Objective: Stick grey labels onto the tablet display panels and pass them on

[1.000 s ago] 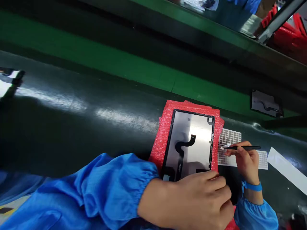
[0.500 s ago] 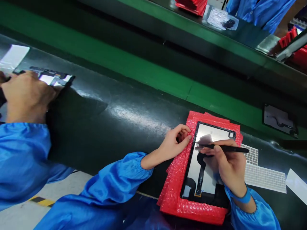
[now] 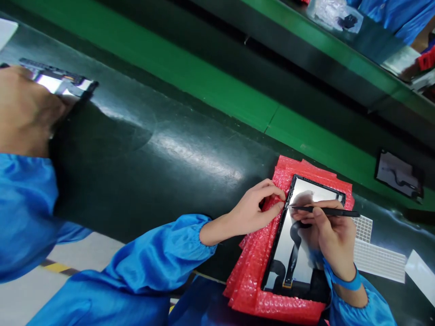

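The bench [image 3: 136, 190] runs pretty wide left of the red wrap [image 3: 251, 271]; the panel [image 3: 305, 267] lies on that, wrap poking past its left edge. Left hand [image 3: 254, 210] is at that edge, can't tell if gripping; right hand [image 3: 335, 235] is pinching tweezers [image 3: 341, 212], tips there too.

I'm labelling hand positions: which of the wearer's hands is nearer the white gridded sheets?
Right. The right hand, over the display panel, is just left of the white gridded sheets; the left hand is farther, at the panel's left edge.

Head-worn camera, single view: looks forward and down, tilted, near above dark workbench [image 3: 136, 194].
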The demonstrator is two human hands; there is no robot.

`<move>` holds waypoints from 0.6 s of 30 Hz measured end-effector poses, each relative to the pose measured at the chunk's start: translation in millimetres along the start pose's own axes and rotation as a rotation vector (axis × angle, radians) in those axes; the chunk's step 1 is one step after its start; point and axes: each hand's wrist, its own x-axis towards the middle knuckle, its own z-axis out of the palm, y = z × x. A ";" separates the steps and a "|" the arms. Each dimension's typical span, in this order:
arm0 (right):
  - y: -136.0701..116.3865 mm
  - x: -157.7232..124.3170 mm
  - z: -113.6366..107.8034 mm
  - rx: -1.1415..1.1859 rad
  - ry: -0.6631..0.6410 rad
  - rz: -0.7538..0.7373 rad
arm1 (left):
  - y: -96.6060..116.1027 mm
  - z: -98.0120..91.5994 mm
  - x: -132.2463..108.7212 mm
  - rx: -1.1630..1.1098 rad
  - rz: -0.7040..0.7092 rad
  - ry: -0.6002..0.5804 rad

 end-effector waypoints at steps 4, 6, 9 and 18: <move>0.5 0.7 0.4 -0.005 0.000 -0.011 | 0.1 -0.3 -0.2 -0.004 -0.024 -0.006; 0.4 0.5 0.6 -0.006 0.003 -0.014 | -0.8 0.4 -0.1 -0.005 -0.023 -0.005; -0.4 0.4 1.0 -0.006 0.000 -0.015 | -2.7 1.9 0.2 -0.006 -0.016 0.000; -0.4 1.7 2.2 -0.024 -0.003 -0.009 | -3.6 1.4 -0.2 -0.006 -0.005 -0.001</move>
